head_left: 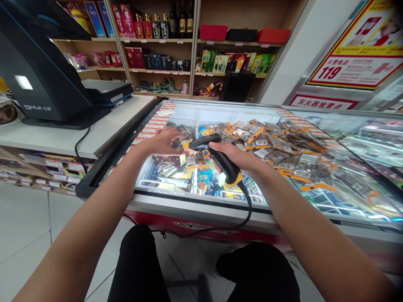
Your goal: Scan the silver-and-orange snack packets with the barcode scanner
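Observation:
A black and yellow barcode scanner is gripped in my right hand, its head pointing left and its cable hanging down over the freezer's front edge. My left hand is just left of the scanner's head, thumb and fingers apart in a loose curve. No item shows clearly between those fingers. Both hands are above the glass-topped chest freezer. Below them, packaged goods lie in wire baskets. A larger heap of clear packets with orange edges fills the freezer's middle.
On the left counter stand a black checkout terminal and a flat scale. Shelves with bottles and boxes line the back. The scanner cable loops across the freezer's front, above my knees.

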A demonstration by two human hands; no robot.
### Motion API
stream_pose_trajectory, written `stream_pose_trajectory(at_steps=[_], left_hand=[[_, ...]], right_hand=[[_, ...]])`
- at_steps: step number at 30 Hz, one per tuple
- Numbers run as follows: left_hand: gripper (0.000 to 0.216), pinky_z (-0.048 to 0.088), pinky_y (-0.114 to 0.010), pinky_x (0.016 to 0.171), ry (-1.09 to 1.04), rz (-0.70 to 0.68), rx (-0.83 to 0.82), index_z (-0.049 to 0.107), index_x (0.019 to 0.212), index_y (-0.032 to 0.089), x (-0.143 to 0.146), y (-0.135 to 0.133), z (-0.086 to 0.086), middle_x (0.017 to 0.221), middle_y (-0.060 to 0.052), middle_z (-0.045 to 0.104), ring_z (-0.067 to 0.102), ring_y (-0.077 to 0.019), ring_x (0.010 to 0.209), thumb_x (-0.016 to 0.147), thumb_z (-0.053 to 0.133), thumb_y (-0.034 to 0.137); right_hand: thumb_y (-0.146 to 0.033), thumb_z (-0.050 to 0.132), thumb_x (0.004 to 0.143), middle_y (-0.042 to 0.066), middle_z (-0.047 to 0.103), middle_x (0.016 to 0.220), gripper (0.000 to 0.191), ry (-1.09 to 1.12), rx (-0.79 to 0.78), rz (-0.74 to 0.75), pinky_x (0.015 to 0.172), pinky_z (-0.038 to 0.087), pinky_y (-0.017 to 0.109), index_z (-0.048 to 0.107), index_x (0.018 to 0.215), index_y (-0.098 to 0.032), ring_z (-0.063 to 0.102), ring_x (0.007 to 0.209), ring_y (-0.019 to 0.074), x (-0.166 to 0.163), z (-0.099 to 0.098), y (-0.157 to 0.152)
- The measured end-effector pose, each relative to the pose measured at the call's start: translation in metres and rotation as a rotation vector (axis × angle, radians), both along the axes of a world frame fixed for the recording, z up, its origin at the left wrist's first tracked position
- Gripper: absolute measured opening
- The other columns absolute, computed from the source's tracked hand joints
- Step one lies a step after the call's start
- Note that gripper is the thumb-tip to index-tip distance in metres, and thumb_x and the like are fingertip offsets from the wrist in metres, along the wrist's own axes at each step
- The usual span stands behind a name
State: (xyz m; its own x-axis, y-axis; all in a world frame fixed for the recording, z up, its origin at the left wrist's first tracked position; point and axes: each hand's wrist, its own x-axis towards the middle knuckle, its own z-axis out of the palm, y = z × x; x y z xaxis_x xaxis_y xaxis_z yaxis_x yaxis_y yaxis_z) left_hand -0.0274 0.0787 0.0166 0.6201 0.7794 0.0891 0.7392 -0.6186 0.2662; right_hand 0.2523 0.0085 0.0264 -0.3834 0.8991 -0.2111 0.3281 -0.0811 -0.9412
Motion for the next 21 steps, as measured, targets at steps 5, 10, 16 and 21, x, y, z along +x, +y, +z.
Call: stream_pose_trajectory(at_steps=[5, 10, 16, 21], left_hand=[[0.056, 0.031, -0.053, 0.118, 0.066, 0.047, 0.030, 0.061, 0.139, 0.032, -0.014, 0.002, 0.007, 0.151, -0.008, 0.054, 0.044, -0.0345, 0.142, 0.089, 0.064, 0.057], [0.063, 0.032, -0.049, 0.117, 0.057, -0.014, -0.013, 0.065, 0.132, 0.031, -0.009, -0.002, 0.007, 0.145, -0.008, 0.057, 0.047, -0.0334, 0.136, 0.080, 0.073, 0.065], [0.070, 0.029, -0.055, 0.116, 0.062, -0.059, 0.012, 0.067, 0.125, 0.025, 0.025, -0.005, -0.010, 0.139, -0.012, 0.059, 0.046, -0.0376, 0.134, 0.076, 0.072, 0.075], [0.073, 0.034, -0.056, 0.113, 0.032, 0.077, 0.117, 0.064, 0.130, 0.020, 0.069, -0.011, -0.023, 0.140, -0.018, 0.057, 0.046, -0.0415, 0.133, 0.085, 0.060, 0.076]], right_hand=[[-0.071, 0.053, 0.096, 0.009, 0.065, 0.059, 0.058, -0.064, 0.022, -0.017, 0.049, 0.049, 0.031, 0.067, 0.071, -0.020, 0.057, 0.049, 0.0181, 0.004, -0.001, 0.000], [-0.067, 0.052, 0.098, 0.010, 0.066, 0.061, 0.057, -0.043, 0.044, -0.039, 0.052, 0.051, 0.031, 0.065, 0.070, -0.019, 0.060, 0.053, 0.0180, 0.006, -0.001, 0.001], [-0.063, 0.058, 0.097, 0.007, 0.067, 0.063, 0.045, 0.123, 0.142, -0.261, 0.051, 0.051, 0.030, 0.065, 0.082, -0.021, 0.061, 0.055, 0.0190, -0.003, 0.004, -0.002], [-0.065, 0.056, 0.097, 0.005, 0.067, 0.062, 0.047, 0.190, 0.217, -0.261, 0.051, 0.051, 0.029, 0.064, 0.083, -0.021, 0.060, 0.052, 0.0177, -0.007, 0.003, -0.001]])
